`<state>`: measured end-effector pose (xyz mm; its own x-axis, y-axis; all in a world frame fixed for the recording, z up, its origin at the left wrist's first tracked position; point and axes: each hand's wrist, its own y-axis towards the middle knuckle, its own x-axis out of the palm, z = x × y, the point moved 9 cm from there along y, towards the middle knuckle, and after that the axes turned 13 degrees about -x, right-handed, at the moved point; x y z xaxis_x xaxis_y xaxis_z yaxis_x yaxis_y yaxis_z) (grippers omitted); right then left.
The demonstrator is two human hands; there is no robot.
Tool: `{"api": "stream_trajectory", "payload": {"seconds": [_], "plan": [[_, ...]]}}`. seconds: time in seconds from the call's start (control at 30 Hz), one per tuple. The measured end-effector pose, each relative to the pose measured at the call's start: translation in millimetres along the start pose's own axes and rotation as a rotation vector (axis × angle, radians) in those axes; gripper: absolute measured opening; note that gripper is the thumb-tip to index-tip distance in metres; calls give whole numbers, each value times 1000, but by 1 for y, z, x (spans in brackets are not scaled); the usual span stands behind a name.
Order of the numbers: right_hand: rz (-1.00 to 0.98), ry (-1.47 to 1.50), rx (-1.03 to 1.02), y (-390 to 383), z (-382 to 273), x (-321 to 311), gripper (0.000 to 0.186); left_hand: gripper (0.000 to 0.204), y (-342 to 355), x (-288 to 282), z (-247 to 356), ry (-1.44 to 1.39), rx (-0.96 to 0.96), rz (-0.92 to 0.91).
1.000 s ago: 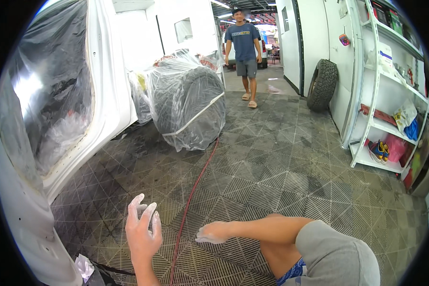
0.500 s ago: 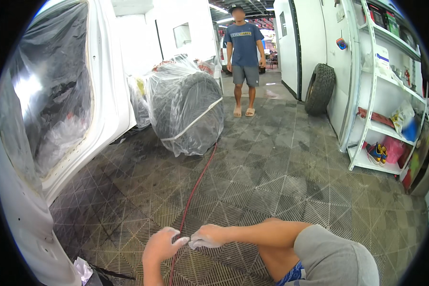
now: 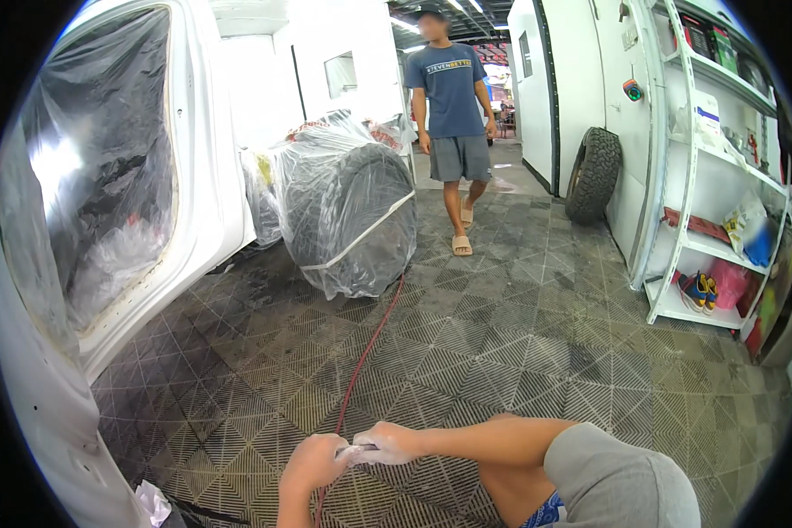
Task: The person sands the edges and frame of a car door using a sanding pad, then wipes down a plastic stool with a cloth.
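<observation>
1. Head view: left hand [image 3: 318, 460] and right hand [image 3: 394, 443] meet at fingertips, above floor tiles [image 3: 493, 361].
2. Right fingers pinched together on dark sliver [image 3: 369, 447] where hands meet; too small to identify.
3. Left fingers curled, grip cannot tell.
4. Red hose [image 3: 370, 345] passes under left hand.
5. Person [image 3: 454, 101] near plastic-wrapped wheel [image 3: 361, 224].

A dark sliver [image 3: 367, 447] where the left hand [image 3: 315, 459] and right hand [image 3: 392, 443] meet is too small to be identified; part of the red hose [image 3: 353, 378] is hidden behind the left hand; the left forearm [image 3: 296, 508] is cut off by the lower edge; the wrapped wheel [image 3: 370, 207] is veiled by plastic [image 3: 343, 286]; the other person's head [image 3: 432, 26] is blurred; the white vehicle body [image 3: 207, 176] is cropped by the dark rim.
</observation>
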<state>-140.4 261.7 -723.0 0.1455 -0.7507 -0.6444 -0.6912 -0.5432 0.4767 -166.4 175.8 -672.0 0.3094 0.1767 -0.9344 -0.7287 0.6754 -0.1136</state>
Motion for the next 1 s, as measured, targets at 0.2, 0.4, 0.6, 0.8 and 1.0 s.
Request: {"api": "stream_trajectory", "payload": {"seconds": [0.2,0.4,0.6,0.8,1.0], "plan": [[57,71,16,4,-8,-5,35,35,-1,-14,-6,18,5,177],[120,3,-17,2,-3,-6,26,37,2,-18,-20,-59,-178,230],[125,-191,-32,6,-12,-9,26,32,0,-22,-17,-131,-84,262],[276,-5,136,3,4,-21,20,26,4,-23,-22,-155,-151,193],[389,224,179,-4,18,-27,17,24,3,-19,-16,-259,-44,210]]}}
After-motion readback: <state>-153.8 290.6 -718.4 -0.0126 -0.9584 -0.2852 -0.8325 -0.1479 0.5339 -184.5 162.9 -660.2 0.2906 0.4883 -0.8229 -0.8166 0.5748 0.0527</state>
